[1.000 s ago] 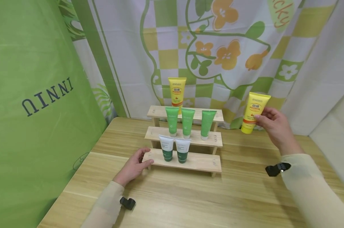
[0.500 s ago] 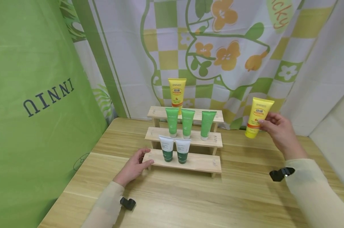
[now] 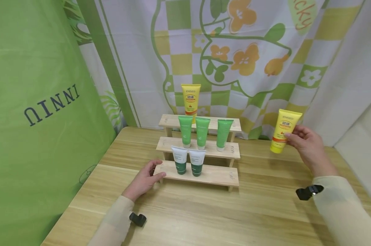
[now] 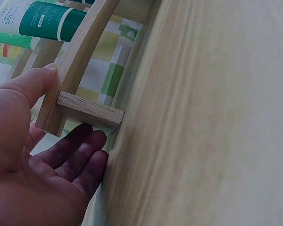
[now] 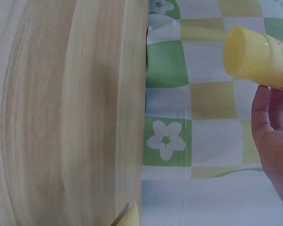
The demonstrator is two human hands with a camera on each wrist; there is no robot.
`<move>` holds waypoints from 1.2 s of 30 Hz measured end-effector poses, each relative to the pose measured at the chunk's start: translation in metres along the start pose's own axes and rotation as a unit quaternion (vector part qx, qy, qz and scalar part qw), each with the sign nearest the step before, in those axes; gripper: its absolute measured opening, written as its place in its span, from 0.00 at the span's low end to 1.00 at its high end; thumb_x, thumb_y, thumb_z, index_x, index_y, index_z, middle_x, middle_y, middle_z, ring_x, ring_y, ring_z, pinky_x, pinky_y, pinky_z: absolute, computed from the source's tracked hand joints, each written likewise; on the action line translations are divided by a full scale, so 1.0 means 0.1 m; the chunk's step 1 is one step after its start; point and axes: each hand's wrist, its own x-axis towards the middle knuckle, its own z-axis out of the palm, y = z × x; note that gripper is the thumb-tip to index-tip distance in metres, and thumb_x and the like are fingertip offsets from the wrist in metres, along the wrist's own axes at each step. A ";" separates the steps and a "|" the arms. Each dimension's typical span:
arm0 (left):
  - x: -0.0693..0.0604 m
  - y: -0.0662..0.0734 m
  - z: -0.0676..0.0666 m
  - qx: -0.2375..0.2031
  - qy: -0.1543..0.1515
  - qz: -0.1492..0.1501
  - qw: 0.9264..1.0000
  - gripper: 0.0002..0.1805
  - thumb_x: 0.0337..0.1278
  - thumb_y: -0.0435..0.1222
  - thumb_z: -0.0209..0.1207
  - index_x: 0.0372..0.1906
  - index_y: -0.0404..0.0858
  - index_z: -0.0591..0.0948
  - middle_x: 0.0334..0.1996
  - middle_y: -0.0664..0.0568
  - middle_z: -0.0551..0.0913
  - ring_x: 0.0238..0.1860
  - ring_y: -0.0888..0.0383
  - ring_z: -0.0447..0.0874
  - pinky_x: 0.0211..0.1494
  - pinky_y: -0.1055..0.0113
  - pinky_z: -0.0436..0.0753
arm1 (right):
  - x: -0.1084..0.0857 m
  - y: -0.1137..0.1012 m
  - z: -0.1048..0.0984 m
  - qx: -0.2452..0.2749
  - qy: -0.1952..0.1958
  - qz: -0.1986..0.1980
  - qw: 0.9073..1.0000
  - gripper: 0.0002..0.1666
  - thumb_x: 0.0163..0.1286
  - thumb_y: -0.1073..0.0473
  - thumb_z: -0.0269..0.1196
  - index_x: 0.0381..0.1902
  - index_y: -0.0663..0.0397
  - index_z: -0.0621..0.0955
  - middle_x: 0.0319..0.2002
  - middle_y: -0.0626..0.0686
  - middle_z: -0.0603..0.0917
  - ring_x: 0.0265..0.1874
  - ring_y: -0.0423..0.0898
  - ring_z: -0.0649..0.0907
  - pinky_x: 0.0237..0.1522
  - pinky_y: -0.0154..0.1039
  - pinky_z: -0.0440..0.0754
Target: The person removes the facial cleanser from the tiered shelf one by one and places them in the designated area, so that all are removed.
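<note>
My right hand (image 3: 310, 148) holds a yellow squeeze tube (image 3: 285, 130) by its side, cap down, above the table's back right. In the right wrist view, the tube's yellow cap (image 5: 247, 54) shows above the fingers. My left hand (image 3: 145, 179) grips the left end of the lowest step of a three-step wooden display stand (image 3: 217, 175); the left wrist view shows the thumb (image 4: 33, 84) against the plank. Another yellow tube (image 3: 190, 99) stands on the top step. Three green tubes (image 3: 202, 131) occupy the middle step, and two white-and-green tubes (image 3: 196, 162) the lowest.
The stand rests on a wood-grain table (image 3: 204, 215). Behind it hangs a patterned curtain (image 3: 185, 44), and a green cloth (image 3: 35, 136) covers the left side. A pale wall or panel (image 3: 360, 150) borders the right.
My right hand has moved right and slightly down, nearer to me, carrying the yellow tube farther from the stand. The left hand and the stand have stayed put.
</note>
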 end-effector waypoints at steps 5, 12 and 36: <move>-0.04 0.08 0.00 0.002 0.003 0.000 1.000 0.30 0.62 0.42 0.65 0.66 0.37 0.70 0.62 0.41 0.74 0.65 0.45 0.70 0.69 0.47 0.65 | -0.04 0.01 -0.06 0.000 0.006 0.007 1.000 0.13 0.65 0.74 0.63 0.45 0.59 0.78 0.39 0.49 0.85 0.36 0.41 0.85 0.36 0.33 0.84; -0.16 0.37 -0.01 0.003 -0.007 0.005 1.000 0.28 0.64 0.37 0.63 0.65 0.32 0.69 0.61 0.38 0.75 0.63 0.44 0.72 0.67 0.47 0.68 | -0.10 0.07 -0.19 0.006 0.019 0.015 1.000 0.16 0.65 0.73 0.64 0.48 0.61 0.73 0.39 0.49 0.85 0.36 0.40 0.85 0.36 0.33 0.84; 0.02 -0.07 0.00 -0.009 -0.007 0.013 1.000 0.31 0.60 0.46 0.66 0.65 0.41 0.70 0.59 0.45 0.76 0.59 0.50 0.75 0.63 0.52 0.72 | -0.24 0.16 -0.51 -0.100 0.078 0.073 0.989 0.16 0.66 0.67 0.66 0.47 0.55 0.71 0.34 0.41 0.83 0.33 0.34 0.82 0.31 0.29 0.83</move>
